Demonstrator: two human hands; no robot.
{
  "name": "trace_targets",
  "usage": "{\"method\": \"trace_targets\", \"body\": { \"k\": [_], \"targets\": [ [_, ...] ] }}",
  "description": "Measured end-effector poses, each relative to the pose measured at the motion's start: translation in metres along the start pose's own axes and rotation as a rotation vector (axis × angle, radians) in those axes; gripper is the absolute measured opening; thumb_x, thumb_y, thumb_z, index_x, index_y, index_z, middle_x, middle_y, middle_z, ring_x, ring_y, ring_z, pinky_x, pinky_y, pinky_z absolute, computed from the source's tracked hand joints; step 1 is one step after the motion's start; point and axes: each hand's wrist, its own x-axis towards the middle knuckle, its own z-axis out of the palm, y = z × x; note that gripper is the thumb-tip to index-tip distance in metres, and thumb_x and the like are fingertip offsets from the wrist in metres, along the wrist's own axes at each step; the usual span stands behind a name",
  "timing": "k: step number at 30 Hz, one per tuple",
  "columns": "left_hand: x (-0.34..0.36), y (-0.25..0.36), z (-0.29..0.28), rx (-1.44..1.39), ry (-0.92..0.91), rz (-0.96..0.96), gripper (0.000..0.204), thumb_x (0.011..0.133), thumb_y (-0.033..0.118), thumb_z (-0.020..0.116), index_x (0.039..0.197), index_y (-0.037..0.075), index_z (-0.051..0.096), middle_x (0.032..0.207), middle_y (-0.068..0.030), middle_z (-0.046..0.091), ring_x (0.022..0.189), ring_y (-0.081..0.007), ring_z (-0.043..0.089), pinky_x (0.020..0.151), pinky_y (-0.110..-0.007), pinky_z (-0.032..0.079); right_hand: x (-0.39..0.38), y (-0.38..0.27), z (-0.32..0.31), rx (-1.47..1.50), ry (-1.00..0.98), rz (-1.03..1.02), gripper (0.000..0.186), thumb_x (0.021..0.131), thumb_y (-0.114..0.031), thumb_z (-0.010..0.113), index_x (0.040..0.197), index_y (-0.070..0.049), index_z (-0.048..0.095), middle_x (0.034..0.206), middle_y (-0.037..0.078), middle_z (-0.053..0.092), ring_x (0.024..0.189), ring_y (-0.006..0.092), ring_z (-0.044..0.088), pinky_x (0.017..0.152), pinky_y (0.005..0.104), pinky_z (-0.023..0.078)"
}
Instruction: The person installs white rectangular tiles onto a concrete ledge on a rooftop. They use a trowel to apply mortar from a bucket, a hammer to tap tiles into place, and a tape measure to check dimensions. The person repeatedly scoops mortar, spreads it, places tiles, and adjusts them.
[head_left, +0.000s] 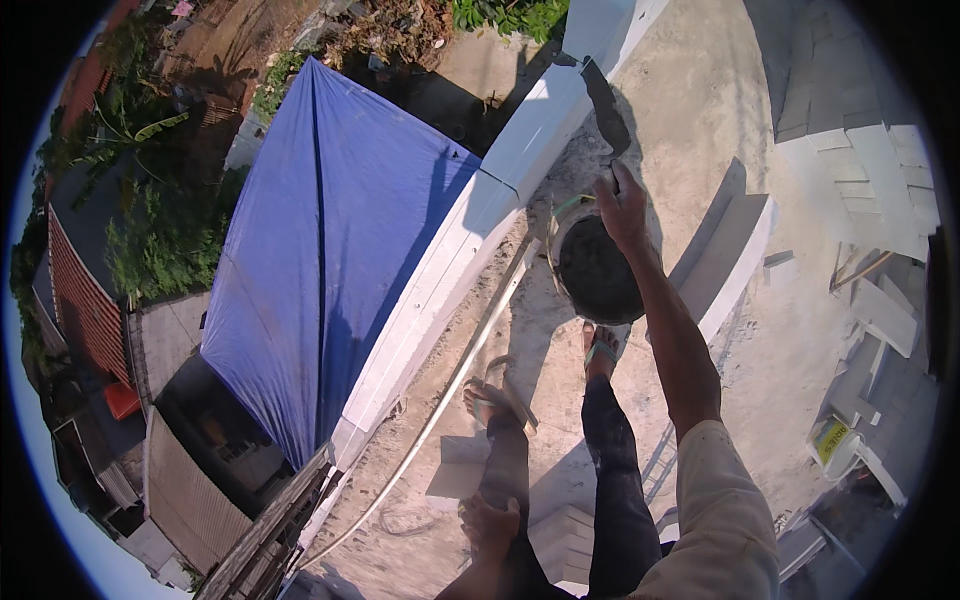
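My right hand (624, 208) is closed around the handle of a trowel (606, 112), its long dark blade pointing away from me toward the low block wall (440, 270). The blade's tip reaches the wall's top edge beside a dark smear of mortar (566, 60). Below that hand stands a round bucket (556, 262) holding dark grey mortar (598, 266), just ahead of my feet. My left hand (490, 522) rests on my left leg, near the knee, with loosely bent fingers and nothing visible in it.
A long pale strip (450, 385) lies along the wall. Light blocks (735, 250) stand right of the bucket, with a block stack (860, 185) and scattered pieces (880, 320) farther right. Beyond the wall, a blue tarp (350, 230) stretches above a drop toward roofs.
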Motion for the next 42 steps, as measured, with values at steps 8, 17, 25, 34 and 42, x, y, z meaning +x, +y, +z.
{"method": "trace_targets", "body": {
  "k": [8, 17, 25, 34, 42],
  "targets": [
    [0.007, -0.013, 0.011, -0.045, 0.044, 0.022, 0.085, 0.078, 0.046, 0.079, 0.143, -0.001, 0.051, 0.138, -0.0223, 0.056, 0.132, -0.0440, 0.051, 0.112, -0.056, 0.041, -0.026, 0.020, 0.022, -0.453, 0.022, -0.123, 0.040, 0.092, -0.016, 0.073, 0.126, 0.003, 0.062, 0.119, 0.025, 0.065, 0.111, 0.0447, 0.065, 0.092, 0.0521, 0.055],
    [0.003, -0.007, 0.009, -0.057, 0.035, -0.005, 0.082, 0.081, 0.046, 0.078, 0.143, -0.001, 0.051, 0.140, -0.0221, 0.054, 0.134, -0.0432, 0.050, 0.113, -0.057, 0.039, -0.067, -0.013, 0.020, -0.371, 0.002, -0.237, 0.044, 0.094, -0.008, 0.069, 0.135, 0.002, 0.058, 0.119, 0.022, 0.061, 0.109, 0.0442, 0.064, 0.088, 0.0503, 0.054],
    [0.001, -0.009, 0.019, -0.016, 0.126, 0.035, 0.077, 0.081, 0.045, 0.078, 0.139, -0.001, 0.054, 0.137, -0.0205, 0.057, 0.129, -0.0430, 0.054, 0.110, -0.058, 0.042, -0.166, -0.002, 0.021, -0.569, -0.436, -0.380, 0.054, 0.088, -0.004, 0.066, 0.140, -0.009, 0.058, 0.114, 0.012, 0.058, 0.106, 0.0315, 0.063, 0.092, 0.0436, 0.056],
    [0.000, -0.001, 0.010, -0.010, 0.066, 0.011, 0.072, 0.084, 0.041, 0.077, 0.137, -0.001, 0.054, 0.136, -0.0221, 0.057, 0.127, -0.0436, 0.056, 0.107, -0.057, 0.045, -0.227, 0.040, -0.073, -0.663, -0.451, 0.389, 0.038, 0.095, -0.026, 0.066, 0.120, 0.001, 0.061, 0.108, 0.027, 0.070, 0.104, 0.0501, 0.067, 0.089, 0.0559, 0.054],
    [0.001, 0.008, 0.004, 0.054, 0.036, -0.002, 0.072, 0.085, 0.042, 0.076, 0.138, 0.000, 0.054, 0.135, -0.0215, 0.058, 0.126, -0.0415, 0.057, 0.108, -0.054, 0.044, -0.138, 0.122, -0.031, -1.044, -0.587, 0.409, 0.035, 0.093, -0.027, 0.069, 0.114, 0.001, 0.069, 0.102, 0.028, 0.074, 0.098, 0.0440, 0.074, 0.084, 0.0531, 0.061]
  ]
}}
